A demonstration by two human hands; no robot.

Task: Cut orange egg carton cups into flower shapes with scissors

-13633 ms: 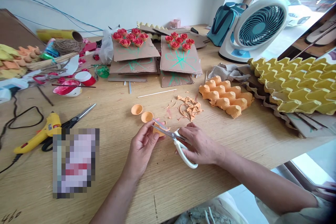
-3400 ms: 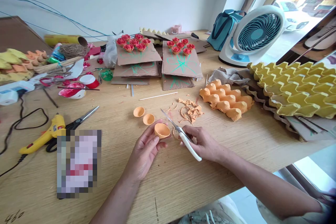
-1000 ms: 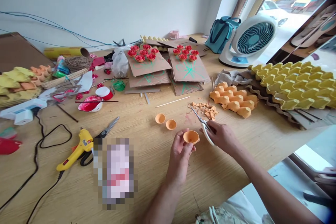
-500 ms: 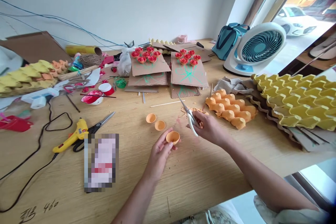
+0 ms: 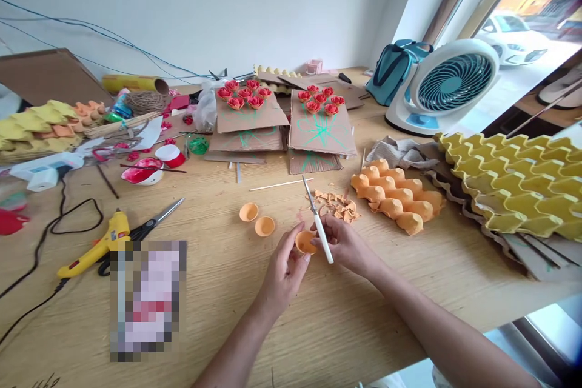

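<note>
My left hand (image 5: 282, 267) grips a small orange egg-carton cup (image 5: 304, 244) between thumb and fingers, its hollow side up. White-handled scissors (image 5: 322, 235) are in my right hand (image 5: 348, 247), the blades pointing away from me and looking closed. Fingers of that hand reach the right side of the cup, and the handle passes close in front of its rim. Two more orange cups, one at the left (image 5: 248, 213) and one nearer me (image 5: 265, 227), sit on the table just left of my hands. Orange carton scraps (image 5: 341, 206) lie beyond my right hand.
Right: an orange egg-carton piece (image 5: 395, 194), yellow egg trays (image 5: 513, 182) and a fan (image 5: 448, 88). Behind: cardboard sheets (image 5: 321, 133) bearing red flowers (image 5: 313, 107). Left: a glue gun (image 5: 102, 242), black scissors (image 5: 159, 218), a red paint bowl (image 5: 142, 173). A thin stick (image 5: 279, 184) lies mid-table.
My right hand has come in with the scissors from the right to the cup in my left hand, the scissors swinging more upright. The view has shifted slightly rightward.
</note>
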